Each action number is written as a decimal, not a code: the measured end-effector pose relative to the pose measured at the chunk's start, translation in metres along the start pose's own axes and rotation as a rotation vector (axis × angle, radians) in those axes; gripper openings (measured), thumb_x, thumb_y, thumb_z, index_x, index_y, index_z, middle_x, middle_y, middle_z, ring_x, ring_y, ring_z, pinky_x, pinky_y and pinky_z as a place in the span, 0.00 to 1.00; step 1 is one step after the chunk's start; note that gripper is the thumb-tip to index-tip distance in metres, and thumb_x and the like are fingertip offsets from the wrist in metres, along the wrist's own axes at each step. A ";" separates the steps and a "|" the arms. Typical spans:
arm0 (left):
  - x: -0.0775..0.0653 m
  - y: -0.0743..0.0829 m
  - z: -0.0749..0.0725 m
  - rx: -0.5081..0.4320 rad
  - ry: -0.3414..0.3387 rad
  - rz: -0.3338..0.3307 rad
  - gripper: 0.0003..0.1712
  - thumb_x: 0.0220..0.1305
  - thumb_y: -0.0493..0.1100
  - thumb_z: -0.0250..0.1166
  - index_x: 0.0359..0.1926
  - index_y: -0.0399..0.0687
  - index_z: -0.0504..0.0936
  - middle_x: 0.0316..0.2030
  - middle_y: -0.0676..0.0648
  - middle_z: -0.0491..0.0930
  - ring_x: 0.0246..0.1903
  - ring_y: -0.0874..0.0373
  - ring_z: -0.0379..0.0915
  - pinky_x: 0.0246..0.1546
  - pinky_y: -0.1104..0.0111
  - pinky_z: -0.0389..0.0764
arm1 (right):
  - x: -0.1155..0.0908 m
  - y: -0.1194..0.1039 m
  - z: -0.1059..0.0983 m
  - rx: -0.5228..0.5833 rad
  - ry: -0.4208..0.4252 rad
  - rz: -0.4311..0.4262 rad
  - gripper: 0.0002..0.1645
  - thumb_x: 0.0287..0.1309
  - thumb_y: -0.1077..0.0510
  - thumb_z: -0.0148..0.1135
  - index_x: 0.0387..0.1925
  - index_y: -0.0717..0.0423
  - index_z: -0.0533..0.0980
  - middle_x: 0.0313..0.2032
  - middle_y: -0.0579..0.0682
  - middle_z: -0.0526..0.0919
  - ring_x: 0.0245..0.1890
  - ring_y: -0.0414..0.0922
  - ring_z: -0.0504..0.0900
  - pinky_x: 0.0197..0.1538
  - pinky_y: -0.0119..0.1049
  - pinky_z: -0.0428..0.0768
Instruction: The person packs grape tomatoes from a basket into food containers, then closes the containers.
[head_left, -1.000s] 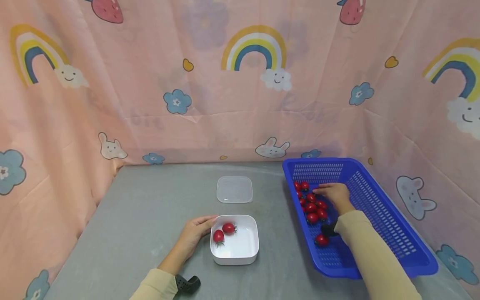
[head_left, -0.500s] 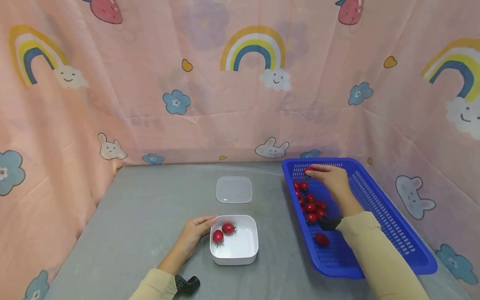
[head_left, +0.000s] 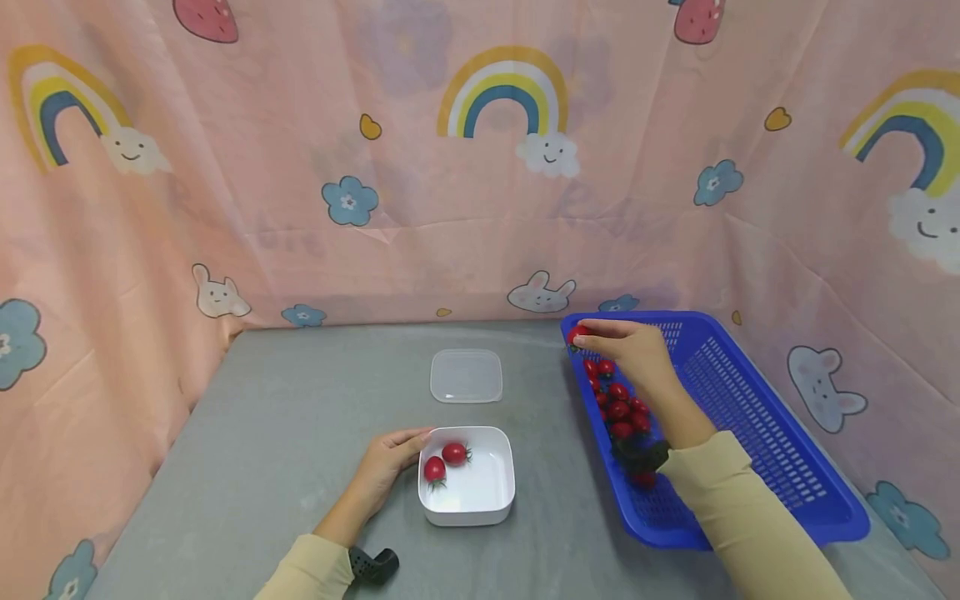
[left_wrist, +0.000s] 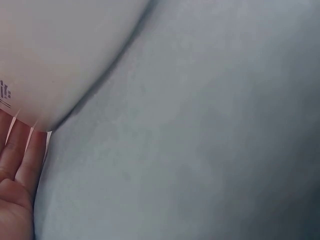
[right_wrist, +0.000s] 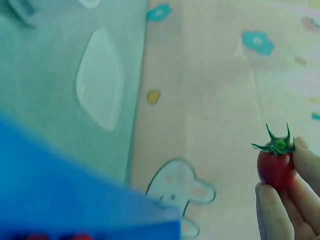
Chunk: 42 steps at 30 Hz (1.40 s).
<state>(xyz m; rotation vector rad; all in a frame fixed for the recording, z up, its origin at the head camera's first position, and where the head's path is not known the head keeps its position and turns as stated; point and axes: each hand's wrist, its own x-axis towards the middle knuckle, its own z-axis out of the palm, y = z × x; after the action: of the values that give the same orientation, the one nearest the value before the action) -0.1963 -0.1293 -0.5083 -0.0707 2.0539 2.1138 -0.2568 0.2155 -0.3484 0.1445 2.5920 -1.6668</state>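
My right hand (head_left: 636, 354) pinches a cherry tomato (right_wrist: 275, 169) between fingertips and thumb, over the far left corner of the blue basket (head_left: 757, 379). The held tomato has a green, spiky calyx in the right wrist view. Several more red cherry tomatoes (head_left: 618, 409) lie along the basket's left side, partly behind my wrist. At the table's middle, my left hand (head_left: 384, 463) rests its fingers against the left side of a square white box (head_left: 471, 517). In the left wrist view the fingers (left_wrist: 31, 155) lie straight at the box wall. Inside the box are two cherry tomatoes (head_left: 453, 453).
A clear flat lid (head_left: 467, 377) lies on the grey table (head_left: 300, 433) beyond the white box. Pink printed cloth (head_left: 420, 242) hangs behind the table and along its sides. The basket's raised left rim (head_left: 606, 471) stands between the loose tomatoes and the box.
My right hand has picked a cherry tomato from the pile, lifted it, and carried it left to the basket's far left corner. My left hand stays at the box.
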 end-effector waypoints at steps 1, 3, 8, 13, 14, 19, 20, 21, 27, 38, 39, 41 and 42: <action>0.000 0.000 0.000 -0.001 0.001 -0.001 0.21 0.66 0.39 0.64 0.54 0.26 0.80 0.51 0.42 0.85 0.44 0.71 0.80 0.48 0.76 0.81 | -0.002 -0.002 0.003 0.002 -0.006 0.002 0.37 0.54 0.39 0.72 0.61 0.54 0.78 0.63 0.57 0.78 0.67 0.53 0.71 0.71 0.54 0.66; 0.000 0.000 0.000 0.001 0.002 -0.003 0.21 0.66 0.39 0.64 0.54 0.26 0.80 0.51 0.42 0.85 0.44 0.71 0.80 0.47 0.76 0.81 | -0.004 -0.005 0.009 0.014 -0.014 -0.005 0.36 0.54 0.40 0.72 0.60 0.55 0.78 0.63 0.58 0.78 0.65 0.52 0.73 0.70 0.52 0.69; 0.000 0.000 0.000 -0.001 0.006 0.000 0.21 0.66 0.39 0.64 0.54 0.26 0.80 0.50 0.43 0.86 0.43 0.71 0.80 0.47 0.76 0.81 | -0.010 -0.011 0.025 -0.011 -0.025 -0.002 0.34 0.52 0.39 0.73 0.58 0.49 0.81 0.57 0.55 0.82 0.50 0.48 0.77 0.52 0.42 0.78; 0.001 -0.001 -0.001 -0.012 -0.007 0.001 0.22 0.67 0.39 0.63 0.55 0.26 0.79 0.51 0.41 0.85 0.43 0.71 0.81 0.48 0.75 0.81 | -0.019 -0.013 0.040 0.021 -0.063 -0.024 0.29 0.52 0.44 0.75 0.54 0.52 0.83 0.49 0.51 0.88 0.48 0.46 0.78 0.53 0.41 0.77; 0.001 -0.001 -0.001 -0.013 -0.009 -0.001 0.22 0.67 0.39 0.63 0.56 0.26 0.79 0.52 0.41 0.85 0.43 0.70 0.81 0.48 0.75 0.81 | -0.021 -0.012 0.043 0.035 -0.077 -0.039 0.29 0.53 0.46 0.75 0.54 0.55 0.82 0.49 0.51 0.88 0.53 0.46 0.78 0.59 0.43 0.75; 0.001 -0.001 -0.002 -0.001 -0.017 -0.004 0.22 0.67 0.40 0.64 0.56 0.28 0.80 0.53 0.40 0.84 0.45 0.70 0.81 0.49 0.76 0.80 | -0.030 -0.012 0.058 0.038 -0.105 -0.059 0.25 0.55 0.51 0.74 0.53 0.56 0.83 0.47 0.52 0.89 0.51 0.47 0.83 0.61 0.48 0.77; 0.001 -0.001 -0.002 0.001 -0.016 -0.006 0.22 0.67 0.40 0.64 0.56 0.28 0.80 0.53 0.41 0.84 0.45 0.69 0.81 0.49 0.76 0.80 | -0.032 -0.012 0.061 0.038 -0.112 -0.058 0.24 0.55 0.51 0.74 0.53 0.56 0.83 0.46 0.53 0.89 0.50 0.47 0.83 0.61 0.49 0.77; 0.001 -0.001 -0.002 0.000 -0.017 -0.006 0.22 0.67 0.40 0.64 0.56 0.29 0.80 0.54 0.41 0.84 0.46 0.69 0.81 0.49 0.76 0.80 | -0.034 -0.013 0.064 0.043 -0.119 -0.059 0.24 0.55 0.52 0.74 0.52 0.56 0.84 0.46 0.53 0.89 0.50 0.46 0.84 0.62 0.50 0.77; 0.000 -0.001 -0.002 -0.006 -0.022 -0.008 0.22 0.67 0.40 0.64 0.56 0.28 0.80 0.53 0.41 0.84 0.45 0.69 0.80 0.49 0.76 0.80 | -0.046 -0.015 0.080 0.053 -0.151 -0.026 0.22 0.54 0.53 0.74 0.51 0.54 0.84 0.47 0.53 0.89 0.53 0.49 0.83 0.64 0.55 0.74; 0.001 -0.001 -0.001 -0.020 -0.016 0.000 0.22 0.67 0.39 0.63 0.55 0.26 0.79 0.52 0.40 0.84 0.43 0.70 0.81 0.48 0.75 0.80 | -0.070 -0.011 0.107 0.048 -0.167 0.010 0.20 0.51 0.54 0.76 0.47 0.53 0.86 0.47 0.53 0.88 0.52 0.47 0.83 0.59 0.49 0.80; 0.001 -0.001 -0.001 -0.018 -0.018 0.001 0.22 0.67 0.39 0.63 0.56 0.26 0.79 0.53 0.40 0.84 0.43 0.70 0.81 0.48 0.75 0.80 | -0.072 -0.010 0.109 0.048 -0.172 0.009 0.20 0.51 0.54 0.77 0.47 0.53 0.86 0.47 0.53 0.88 0.52 0.47 0.83 0.58 0.49 0.81; 0.001 -0.001 -0.001 -0.020 -0.019 0.002 0.22 0.67 0.39 0.63 0.56 0.26 0.79 0.53 0.39 0.84 0.43 0.70 0.81 0.48 0.75 0.80 | -0.074 -0.009 0.113 0.060 -0.171 -0.002 0.19 0.50 0.55 0.77 0.46 0.54 0.87 0.47 0.53 0.89 0.52 0.46 0.83 0.57 0.47 0.81; 0.001 -0.001 -0.001 -0.020 -0.018 0.001 0.22 0.67 0.39 0.62 0.56 0.26 0.79 0.53 0.39 0.84 0.43 0.70 0.81 0.48 0.75 0.80 | -0.076 -0.008 0.115 0.068 -0.172 -0.010 0.19 0.50 0.55 0.77 0.45 0.54 0.87 0.47 0.53 0.89 0.51 0.46 0.83 0.57 0.47 0.81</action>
<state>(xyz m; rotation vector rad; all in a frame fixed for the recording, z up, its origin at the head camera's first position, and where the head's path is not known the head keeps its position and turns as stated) -0.1968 -0.1305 -0.5096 -0.0530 2.0228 2.1284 -0.1828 0.1039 -0.3817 -0.0093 2.4171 -1.6907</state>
